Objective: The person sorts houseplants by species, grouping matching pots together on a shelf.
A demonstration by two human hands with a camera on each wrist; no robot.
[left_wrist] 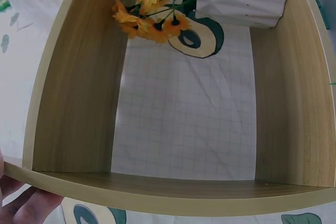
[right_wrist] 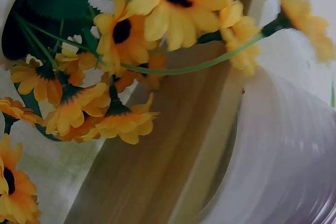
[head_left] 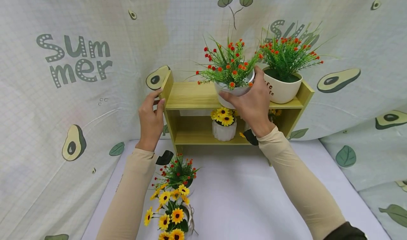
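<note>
"Where was the pot with the red flowers [head_left: 233, 78] when you looked?"

"At the front edge of the wooden shelf's [head_left: 190, 96] top board, near the middle. It stood upright, or nearly so, but I couldn't tell whether its base was resting on the board or just above it. The right hand [head_left: 252, 104] had it from the front, fingers curled round the white wall, so the pot sat directly beyond the palm, toward the avocado-print cloth [head_left: 76, 60] behind."

"And the other hand?"

"The left hand [head_left: 152, 118] was clamped on the shelf's left side panel, thumb in front and fingers round the edge. It was well apart from that pot, so the right hand was plainly the nearer 1."

"What sat beside it?"

"A 2nd red-flowered pot [head_left: 281, 86] stood just to the right on the same board, the leaves of the 2 close to touching. Most of the board to the left was bare. Below, on the lower board, was a white ribbed pot of yellow flowers [head_left: 224, 125], almost straight under the right hand. 2 more bunches [head_left: 173, 194] stood on the tabletop [head_left: 241, 194] near the left forearm."
</note>
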